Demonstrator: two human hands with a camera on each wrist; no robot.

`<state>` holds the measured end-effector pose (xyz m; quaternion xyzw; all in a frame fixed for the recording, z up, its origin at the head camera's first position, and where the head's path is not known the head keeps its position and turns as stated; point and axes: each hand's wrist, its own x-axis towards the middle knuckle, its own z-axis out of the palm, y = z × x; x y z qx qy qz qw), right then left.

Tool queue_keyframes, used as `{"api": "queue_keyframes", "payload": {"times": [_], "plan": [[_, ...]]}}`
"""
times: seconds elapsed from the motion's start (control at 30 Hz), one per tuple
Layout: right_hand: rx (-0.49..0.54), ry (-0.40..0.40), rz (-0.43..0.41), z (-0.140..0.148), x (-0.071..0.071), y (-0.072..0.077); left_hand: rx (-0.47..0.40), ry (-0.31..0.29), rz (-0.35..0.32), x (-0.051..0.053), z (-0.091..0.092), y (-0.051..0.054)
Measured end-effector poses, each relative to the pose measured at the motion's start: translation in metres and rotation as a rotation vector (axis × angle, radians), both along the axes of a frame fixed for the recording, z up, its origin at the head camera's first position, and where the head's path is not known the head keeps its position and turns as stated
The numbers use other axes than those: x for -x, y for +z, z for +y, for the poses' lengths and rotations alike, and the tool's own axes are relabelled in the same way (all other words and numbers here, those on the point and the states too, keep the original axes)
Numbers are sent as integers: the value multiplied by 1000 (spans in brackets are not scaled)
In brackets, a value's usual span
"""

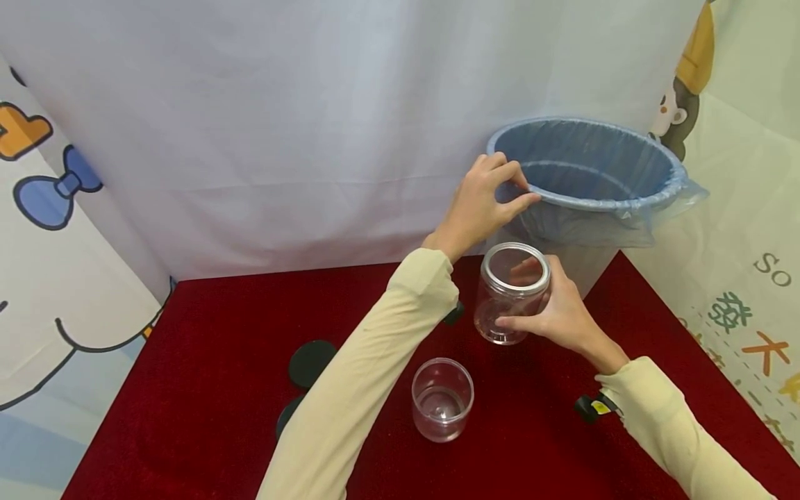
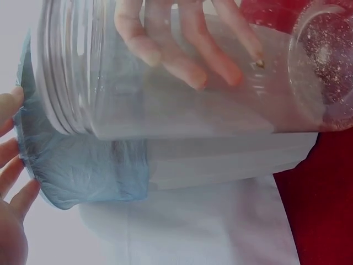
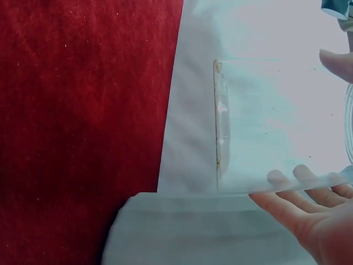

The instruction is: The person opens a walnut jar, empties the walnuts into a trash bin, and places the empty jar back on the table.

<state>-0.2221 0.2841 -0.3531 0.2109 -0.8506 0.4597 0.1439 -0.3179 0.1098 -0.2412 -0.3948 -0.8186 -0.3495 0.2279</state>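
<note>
My right hand [image 1: 559,309] grips a clear plastic jar [image 1: 490,305] from its right side, thumb in front and fingers behind. The jar stands upright with its ringed mouth uncovered; specks cling inside it near the base [image 2: 331,61]. In the right wrist view the fingers [image 3: 287,212] lie along the jar's wall. Higher up, my left hand [image 1: 481,201] is at the near rim of a blue-lined bin [image 1: 600,203], its thumb and index fingertips close together. Nothing shows between them. Whether these fingertips touch the liner, I cannot tell.
A second clear jar [image 1: 440,423], shorter, stands uncovered on the red cloth [image 1: 206,389]. Two dark round discs [image 1: 311,362] lie to the left, one partly behind my left sleeve. A white curtain [image 1: 281,139] hangs along the back, and printed cloths flank both sides.
</note>
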Motion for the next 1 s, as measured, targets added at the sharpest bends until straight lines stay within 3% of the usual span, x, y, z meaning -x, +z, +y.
{"api": "queue_keyframes", "payload": {"times": [0.53, 1.0], "plan": [[11, 29, -95, -16, 3, -15, -2, -6, 0, 0, -1, 1], [26, 71, -113, -28, 7, -28, 6, -16, 8, 0, -2, 1]]}}
